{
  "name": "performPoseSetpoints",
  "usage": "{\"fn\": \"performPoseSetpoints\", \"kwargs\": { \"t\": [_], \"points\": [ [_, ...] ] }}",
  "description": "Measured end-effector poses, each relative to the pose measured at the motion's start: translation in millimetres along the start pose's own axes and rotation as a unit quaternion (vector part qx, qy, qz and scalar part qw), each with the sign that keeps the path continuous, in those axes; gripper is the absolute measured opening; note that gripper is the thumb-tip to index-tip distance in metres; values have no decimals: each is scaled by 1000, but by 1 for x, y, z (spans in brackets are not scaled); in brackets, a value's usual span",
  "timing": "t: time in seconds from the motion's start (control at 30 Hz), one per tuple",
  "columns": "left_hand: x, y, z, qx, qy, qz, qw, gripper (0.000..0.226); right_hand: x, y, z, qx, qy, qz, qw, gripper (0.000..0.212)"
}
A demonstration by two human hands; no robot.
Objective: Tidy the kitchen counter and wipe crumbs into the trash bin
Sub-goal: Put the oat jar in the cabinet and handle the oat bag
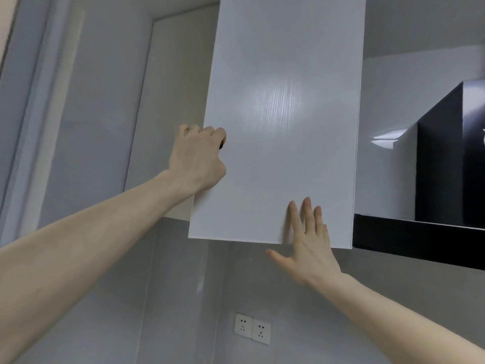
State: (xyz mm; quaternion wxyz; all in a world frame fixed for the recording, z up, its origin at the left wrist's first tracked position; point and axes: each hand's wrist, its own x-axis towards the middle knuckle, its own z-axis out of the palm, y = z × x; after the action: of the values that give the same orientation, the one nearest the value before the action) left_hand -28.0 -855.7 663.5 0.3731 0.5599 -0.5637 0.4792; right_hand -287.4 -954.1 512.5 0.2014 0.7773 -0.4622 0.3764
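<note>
Head view, looking up. Left hand point(196, 161), fingers curled tight as a grip round a small dark handle point(222, 144) at the left edge of the pale grey woodgrain wall-cabinet door point(278, 122). Right hand point(309, 240) flat, fingers straight, near the door's lower edge, holding nothing. Black range hood point(441, 179) right. Two white wall sockets point(252, 328) below on the grey wall.

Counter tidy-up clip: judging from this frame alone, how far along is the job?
Nothing shows as done: the counter, crumbs and bin are out of view. In hand: the left hand grips the edge of the white wall cabinet door, where something dark shows under its fingers, and the right hand lies with straight fingers against the door's lower edge. Whether the door is opening or closing is unclear. Wiping looks still to come.
</note>
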Motion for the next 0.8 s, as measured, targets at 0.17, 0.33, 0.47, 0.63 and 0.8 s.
{"fn": "performPoseSetpoints", "kwargs": {
  "t": [0.17, 0.33, 0.47, 0.63, 0.8],
  "points": [
    [-6, 19, -51, -7, 3, 28, 1000, 35, -18, -27, -39, 67, -27, -54, 996, 118],
    [-12, 53, -104, -12, 0, 68, 998, 35, -46, -60, -77, 138, -27, -100, 985, 122],
    [-13, 82, -146, -8, -31, 91, 995, 40, -74, -81, -106, 165, -6, -139, 976, 120],
    [-12, 121, -185, -4, -35, 128, 991, 37, -110, -88, -137, 195, 31, -140, 970, 120],
    [-11, 157, -206, -49, -8, 163, 985, 36, -134, -70, -165, 189, 89, -121, 971, 116]
  ]
}}
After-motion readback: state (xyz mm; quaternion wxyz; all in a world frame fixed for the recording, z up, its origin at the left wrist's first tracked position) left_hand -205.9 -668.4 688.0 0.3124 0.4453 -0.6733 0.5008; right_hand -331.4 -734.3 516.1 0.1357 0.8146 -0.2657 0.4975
